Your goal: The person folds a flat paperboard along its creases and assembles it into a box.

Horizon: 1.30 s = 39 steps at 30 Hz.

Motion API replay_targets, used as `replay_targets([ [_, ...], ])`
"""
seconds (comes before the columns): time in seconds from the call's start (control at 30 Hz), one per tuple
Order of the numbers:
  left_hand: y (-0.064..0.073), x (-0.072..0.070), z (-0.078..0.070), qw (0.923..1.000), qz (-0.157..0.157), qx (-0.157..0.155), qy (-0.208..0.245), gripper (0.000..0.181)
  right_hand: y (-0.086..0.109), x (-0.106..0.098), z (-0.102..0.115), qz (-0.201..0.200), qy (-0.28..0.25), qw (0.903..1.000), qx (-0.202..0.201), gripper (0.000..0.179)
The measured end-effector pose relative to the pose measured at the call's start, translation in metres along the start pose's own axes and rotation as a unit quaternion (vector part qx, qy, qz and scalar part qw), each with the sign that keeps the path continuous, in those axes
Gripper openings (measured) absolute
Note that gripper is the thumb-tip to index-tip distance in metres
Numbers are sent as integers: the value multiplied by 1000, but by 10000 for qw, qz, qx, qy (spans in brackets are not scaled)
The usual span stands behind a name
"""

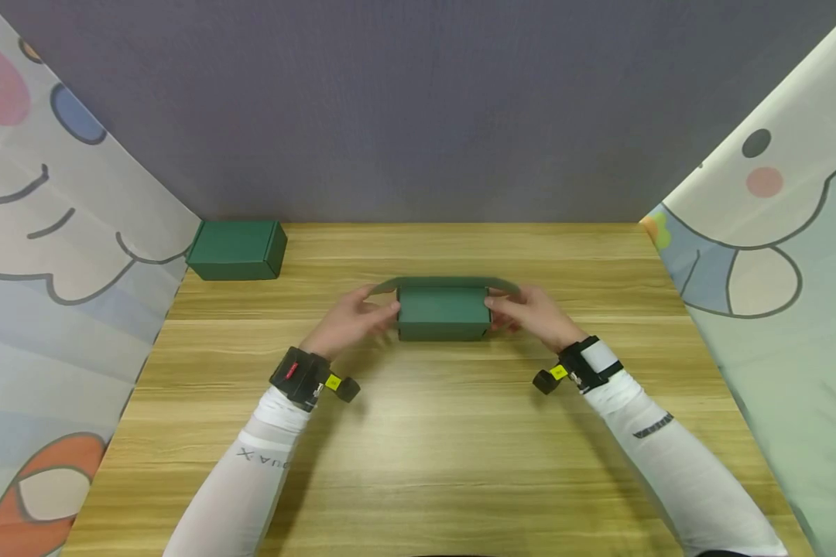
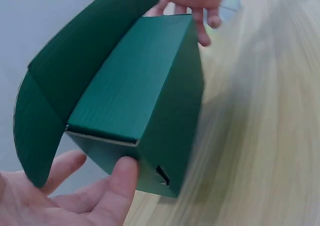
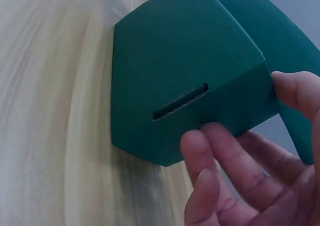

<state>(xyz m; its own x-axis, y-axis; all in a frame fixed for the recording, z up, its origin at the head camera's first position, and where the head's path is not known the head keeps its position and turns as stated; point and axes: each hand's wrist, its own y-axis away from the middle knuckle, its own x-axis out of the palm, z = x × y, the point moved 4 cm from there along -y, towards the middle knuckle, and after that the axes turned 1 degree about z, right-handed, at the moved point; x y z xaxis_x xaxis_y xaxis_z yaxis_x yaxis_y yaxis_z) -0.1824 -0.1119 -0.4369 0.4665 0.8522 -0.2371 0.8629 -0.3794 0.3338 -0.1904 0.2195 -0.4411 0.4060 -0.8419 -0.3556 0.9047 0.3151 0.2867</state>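
A small green cardboard box (image 1: 443, 305) stands between my two hands, its lid flap (image 1: 453, 281) raised along the far edge with side ears curving outward. At its left end my left hand (image 1: 348, 319) holds it, one fingertip against the end face in the left wrist view and the flap's ear (image 2: 35, 131) beside the fingers. My right hand (image 1: 535, 316) grips the opposite end, with its thumb by the flap (image 3: 287, 40) and bent fingers at the end face. A narrow slot (image 3: 180, 101) shows in the box's side in the right wrist view.
A second green box (image 1: 237, 249), closed, sits at the table's back left corner. The wooden table (image 1: 432, 449) meets a grey panel (image 1: 418, 116) at the back. Printed cartoon sheets (image 1: 759, 232) line both sides. Each wrist wears a strapped camera.
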Motion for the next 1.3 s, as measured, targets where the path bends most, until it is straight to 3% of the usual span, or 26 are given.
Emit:
replay_targets([
  [0.13, 1, -1, -3, 9958, -448, 158, -786, 97, 1, -3, 7, -123, 412, 9991, 32, 70],
  [0.3, 8, -3, -17, 9751, -1499, 660, -1493, 75, 6, -8, 24, -657, 1307, 9890, -215, 88],
  [0.47, 15, 0, -31, 9432, -2277, 1215, -2093, 62, 13, -4, 44, -1146, 2389, 9631, -472, 78],
  [0.6, 17, 4, -39, 9296, -2450, 1447, -2344, 56, 18, 2, 59, -1449, 3068, 9376, -757, 66],
  [0.73, 19, 7, -43, 9258, -2453, 1484, -2463, 54, 22, 8, 69, -1639, 3540, 9162, -918, 59],
  [0.87, 19, 10, -46, 9246, -2442, 1519, -2498, 53, 24, 11, 72, -1692, 3750, 9073, -864, 57],
  [1.07, 18, 15, -50, 9248, -2440, 1620, -2430, 53, 25, 12, 76, -1768, 3736, 9070, -807, 57],
  [1.3, 17, 20, -52, 9332, -2338, 1693, -2140, 55, 24, 16, 79, -1730, 3369, 9219, -818, 53],
])
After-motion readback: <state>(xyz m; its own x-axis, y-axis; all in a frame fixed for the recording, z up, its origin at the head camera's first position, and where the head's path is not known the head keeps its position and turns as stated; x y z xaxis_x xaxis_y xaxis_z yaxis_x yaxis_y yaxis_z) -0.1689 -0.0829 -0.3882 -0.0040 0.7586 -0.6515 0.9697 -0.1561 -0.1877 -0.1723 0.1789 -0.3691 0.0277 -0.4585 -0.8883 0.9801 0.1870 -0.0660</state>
